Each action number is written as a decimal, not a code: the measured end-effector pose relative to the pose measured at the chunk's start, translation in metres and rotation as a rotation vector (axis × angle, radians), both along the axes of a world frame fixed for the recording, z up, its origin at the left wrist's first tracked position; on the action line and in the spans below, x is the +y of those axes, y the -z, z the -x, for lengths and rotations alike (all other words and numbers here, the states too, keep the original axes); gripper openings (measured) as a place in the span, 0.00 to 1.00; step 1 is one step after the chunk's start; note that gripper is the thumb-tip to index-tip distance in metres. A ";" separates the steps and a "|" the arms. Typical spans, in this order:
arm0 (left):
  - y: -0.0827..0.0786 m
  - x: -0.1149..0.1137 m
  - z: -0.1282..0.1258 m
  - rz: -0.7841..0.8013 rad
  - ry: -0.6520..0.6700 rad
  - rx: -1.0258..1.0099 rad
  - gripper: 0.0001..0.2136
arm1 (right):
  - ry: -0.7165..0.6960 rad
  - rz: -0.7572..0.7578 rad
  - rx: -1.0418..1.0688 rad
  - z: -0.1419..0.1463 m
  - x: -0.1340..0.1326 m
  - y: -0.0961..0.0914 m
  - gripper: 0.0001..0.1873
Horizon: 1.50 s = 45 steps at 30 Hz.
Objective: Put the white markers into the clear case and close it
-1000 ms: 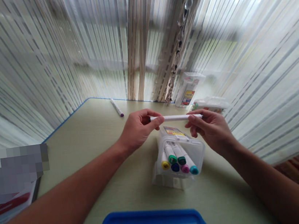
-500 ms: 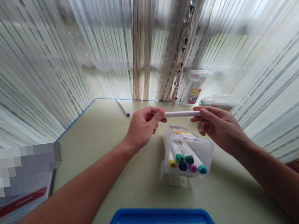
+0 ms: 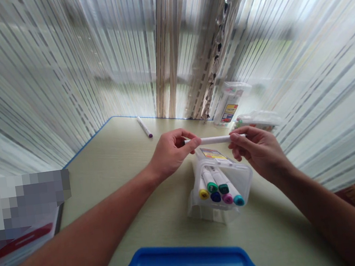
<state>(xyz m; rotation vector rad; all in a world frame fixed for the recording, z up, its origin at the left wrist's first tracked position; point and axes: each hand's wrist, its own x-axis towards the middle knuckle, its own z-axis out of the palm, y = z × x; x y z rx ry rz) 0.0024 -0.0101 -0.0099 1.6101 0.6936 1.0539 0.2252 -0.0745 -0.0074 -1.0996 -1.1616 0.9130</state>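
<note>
A white marker (image 3: 213, 139) lies level in the air between both hands. My left hand (image 3: 171, 152) pinches its left end with thumb and fingers. Its right end is pinched by my right hand (image 3: 256, 151). Just below them a clear plastic marker case (image 3: 241, 177) rests on the pale desk (image 3: 128, 157), open toward me, with several markers (image 3: 219, 186) inside showing yellow, green, blue, pink and teal caps.
Another white marker with a purple tip (image 3: 144, 127) lies at the far left of the desk. Two more clear marker cases (image 3: 231, 105) (image 3: 257, 119) sit at the back right by the sheer curtains. A blue tray edge (image 3: 188, 262) runs along the front. A book (image 3: 19, 247) lies at left.
The hands and the marker have stayed in nearly the same place; the marker has shifted slightly left between the fingers. The view has moved a little.
</note>
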 end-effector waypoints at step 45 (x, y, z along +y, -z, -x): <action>-0.003 0.002 -0.002 0.193 -0.024 -0.145 0.12 | -0.024 0.029 0.186 -0.002 0.001 -0.008 0.10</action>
